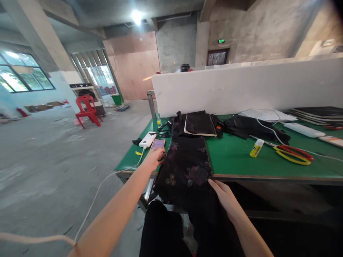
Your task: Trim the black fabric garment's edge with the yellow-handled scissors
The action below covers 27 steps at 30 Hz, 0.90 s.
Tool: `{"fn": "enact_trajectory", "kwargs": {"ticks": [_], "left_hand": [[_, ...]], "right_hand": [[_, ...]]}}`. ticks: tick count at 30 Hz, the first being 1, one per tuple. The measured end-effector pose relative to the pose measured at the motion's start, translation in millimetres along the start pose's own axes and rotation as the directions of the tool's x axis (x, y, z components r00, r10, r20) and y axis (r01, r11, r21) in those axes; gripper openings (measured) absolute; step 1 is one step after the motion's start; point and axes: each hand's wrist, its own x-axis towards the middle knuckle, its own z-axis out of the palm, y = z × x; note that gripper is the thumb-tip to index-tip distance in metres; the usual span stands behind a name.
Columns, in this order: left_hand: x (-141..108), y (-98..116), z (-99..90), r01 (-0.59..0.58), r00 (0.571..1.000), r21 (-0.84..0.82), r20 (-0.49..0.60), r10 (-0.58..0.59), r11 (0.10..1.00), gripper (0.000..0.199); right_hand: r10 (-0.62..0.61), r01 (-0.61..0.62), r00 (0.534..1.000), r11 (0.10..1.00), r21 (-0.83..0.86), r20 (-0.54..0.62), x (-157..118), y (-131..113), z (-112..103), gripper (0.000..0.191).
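A black fabric with dark floral patterns hangs over the table's front edge toward my lap. My right hand grips its right edge between thumb and fingers. To the left of the fabric, my left hand reaches over the lower end of a smartphone with a lit screen. Its fingers are extended and slightly apart, near the fabric's left edge; whether they press the phone is unclear. Beside the phone lies a white power bank or charger with a white cable running off the table and past my left arm.
On the green table are a glue stick, red-and-yellow-handled scissors, a black notebook and black fabric scraps. A white partition stands behind. A red chair is at left.
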Motion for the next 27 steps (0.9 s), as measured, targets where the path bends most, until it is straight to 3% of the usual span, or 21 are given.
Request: {"fn": "enact_trajectory", "kwargs": {"ticks": [3, 5, 9, 12, 15, 18, 20, 27], "left_hand": [[4, 0, 3.6, 0.0, 0.999, 0.017, 0.037, 0.0, 1.0, 0.034], [6, -3, 5.2, 0.014, 0.996, 0.034, 0.086, -0.017, 0.999, 0.041], [4, -9, 7.7, 0.041, 0.986, 0.044, 0.162, -0.048, 0.998, 0.054], [-1, -12, 10.7, 0.039, 0.983, 0.016, 0.177, -0.041, 0.999, 0.05], [-7, -13, 15.0, 0.052, 0.983, -0.023, 0.177, -0.048, 0.998, 0.04], [-14, -12, 18.3, 0.093, 0.98, -0.041, 0.183, -0.084, 0.995, 0.031], [-20, -10, 18.5, 0.121, 0.97, -0.041, 0.216, -0.109, 0.992, 0.029], [-57, -7, 5.7, 0.096, 0.926, 0.028, 0.365, -0.1, 0.995, 0.036]], "right_hand": [[0.065, -0.085, 0.992, 0.977, 0.197, 0.104, 4, 5, -1, 0.039], [0.077, -0.102, 0.99, 0.969, 0.223, 0.117, 8, 7, -2, 0.036], [0.049, -0.063, 0.996, 0.981, 0.184, 0.075, 12, 2, -5, 0.033], [0.035, -0.044, 0.998, 0.988, 0.145, 0.06, 12, -10, -12, 0.034], [0.005, 0.001, 0.998, 0.995, -0.104, 0.055, 11, -19, -22, 0.038], [-0.124, 0.061, 0.988, 0.855, -0.515, -0.087, 10, -28, -30, 0.044], [-0.249, 0.111, 0.96, 0.753, -0.649, -0.124, 8, -37, -29, 0.044], [-0.517, 0.474, 0.839, 0.541, -0.695, 0.17, 1, -70, 4, 0.03]]}}
